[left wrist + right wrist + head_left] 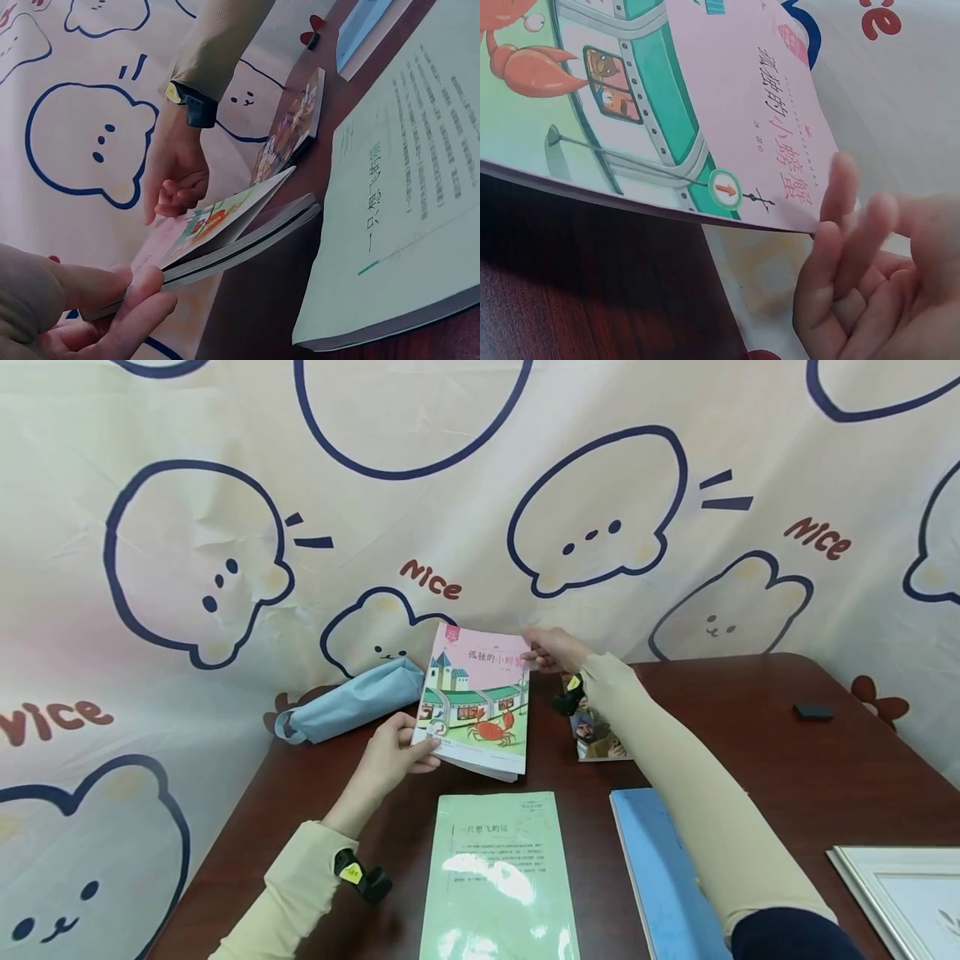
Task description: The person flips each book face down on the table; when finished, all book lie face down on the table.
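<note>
Presently, left grip [390, 750] pinching pink crab-cover book [480, 702] near lower-left corner, right grip [558, 652] at upper-right corner, pinch unclear, brown worktop [720, 735] below

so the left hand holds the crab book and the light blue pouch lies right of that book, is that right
Not quite: the light blue pouch lies left of the crab book, as the head view shows. The left hand does hold the book.

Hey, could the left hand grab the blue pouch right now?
Probably not straight away: the left hand grips the crab book. Once freed, its way to the nearby blue pouch looks open.
</note>
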Motion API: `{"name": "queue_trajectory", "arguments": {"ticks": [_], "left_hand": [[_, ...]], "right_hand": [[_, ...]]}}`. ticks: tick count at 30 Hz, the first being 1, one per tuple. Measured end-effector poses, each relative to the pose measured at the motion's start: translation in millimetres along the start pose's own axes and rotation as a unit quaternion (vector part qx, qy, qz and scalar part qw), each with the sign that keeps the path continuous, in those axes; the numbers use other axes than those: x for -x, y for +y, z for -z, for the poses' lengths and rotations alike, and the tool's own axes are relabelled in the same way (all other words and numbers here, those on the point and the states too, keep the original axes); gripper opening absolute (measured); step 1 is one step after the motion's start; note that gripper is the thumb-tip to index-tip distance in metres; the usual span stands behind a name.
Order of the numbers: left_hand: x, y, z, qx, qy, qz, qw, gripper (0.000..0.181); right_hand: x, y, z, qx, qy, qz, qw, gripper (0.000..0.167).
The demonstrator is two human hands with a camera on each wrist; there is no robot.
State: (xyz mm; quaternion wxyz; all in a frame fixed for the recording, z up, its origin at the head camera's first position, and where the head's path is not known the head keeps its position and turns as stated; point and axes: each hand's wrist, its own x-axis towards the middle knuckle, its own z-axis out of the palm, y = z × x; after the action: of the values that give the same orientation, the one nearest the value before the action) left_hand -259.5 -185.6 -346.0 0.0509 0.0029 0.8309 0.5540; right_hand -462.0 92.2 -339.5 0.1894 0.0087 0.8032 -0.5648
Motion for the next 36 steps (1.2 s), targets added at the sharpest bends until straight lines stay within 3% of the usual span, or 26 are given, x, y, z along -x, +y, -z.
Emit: {"name": "queue_trajectory", "arguments": {"ticks": [12,24,36], "left_hand": [[0.0,7.1,8.0,-0.043,0.01,-0.008,0.999,0.03],[2.5,7.5,9.4,-0.085,0.014,-0.045,0.9953,0.032],[1.5,10.4,12.8,-0.09,0.013,-0.078,0.9928,0.031]], "right_hand": [[5.5,-9.6,-3.9,-0.046,-0.05,-0.014,0.9976,0.081],[2.5,-6.3,-7.3,-0.105,-0.047,-0.055,0.9919,0.087],[5.1,-10.6,-8.7,-0.12,-0.06,-0.039,0.9902,0.087]]}}
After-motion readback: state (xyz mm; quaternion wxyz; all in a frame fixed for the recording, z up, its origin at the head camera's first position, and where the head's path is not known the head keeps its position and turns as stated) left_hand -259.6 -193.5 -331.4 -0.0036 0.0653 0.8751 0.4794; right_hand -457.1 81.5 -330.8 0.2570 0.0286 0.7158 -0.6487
